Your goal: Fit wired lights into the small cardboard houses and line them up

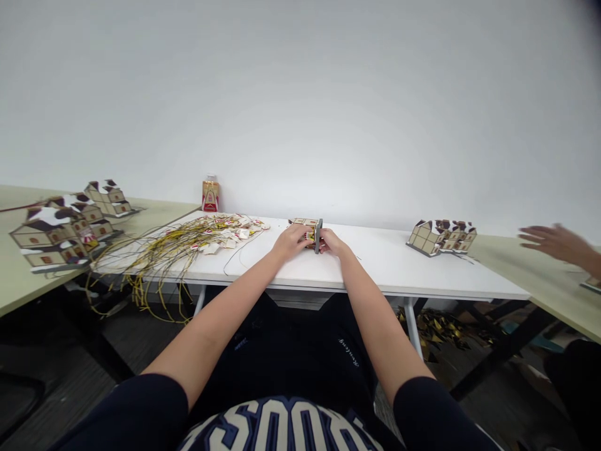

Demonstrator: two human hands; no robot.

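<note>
A small model house (pixel 305 222) with beige walls is tipped on its side over the white table (pixel 375 275), its grey base (pixel 318 237) upright and facing right. My left hand (pixel 290 243) is closed round the house part from the left. On the other side, my right hand (pixel 332 242) grips the grey base, fingers partly hidden behind it. Left of my hands lies a pile of small printed white and red pieces (pixel 235 233) with yellow and black wires (pixel 164 250), some hanging over the front edge.
More model houses stand on the left table (pixel 61 232) and at the white table's right end (pixel 444 238). A red and gold bottle (pixel 210 194) stands near the wall. Another person's hand (pixel 556 244) hovers over the right table (pixel 530 269). Gold pieces (pixel 441 329) lie below.
</note>
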